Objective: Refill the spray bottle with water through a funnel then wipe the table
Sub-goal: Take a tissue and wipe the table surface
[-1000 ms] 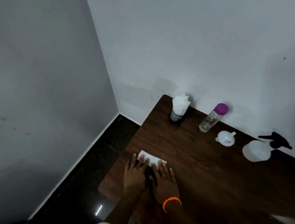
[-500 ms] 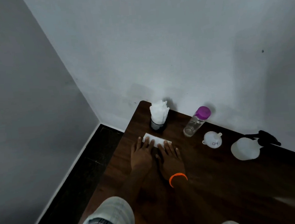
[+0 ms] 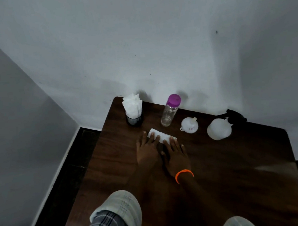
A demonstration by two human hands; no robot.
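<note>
A folded white tissue [image 3: 161, 136] lies flat on the dark wooden table [image 3: 238, 168]. My left hand [image 3: 147, 151] and my right hand [image 3: 175, 154], which wears an orange wristband, press side by side on its near part, fingers spread. Behind it stands a clear water bottle [image 3: 170, 111] with a purple cap. To its right a white funnel [image 3: 189, 125] rests upside down. Further right sits the translucent spray bottle [image 3: 219, 131] with a black trigger head [image 3: 235, 116].
A black mesh cup stuffed with white tissues [image 3: 133, 110] stands at the table's far left corner. The table backs onto a white wall; its left edge drops to a dark floor [image 3: 61, 182]. My plaid sleeves show at the bottom.
Both hands have slid the tissue away from me across the table, from near the front left edge towards the tissue cup and water bottle.
</note>
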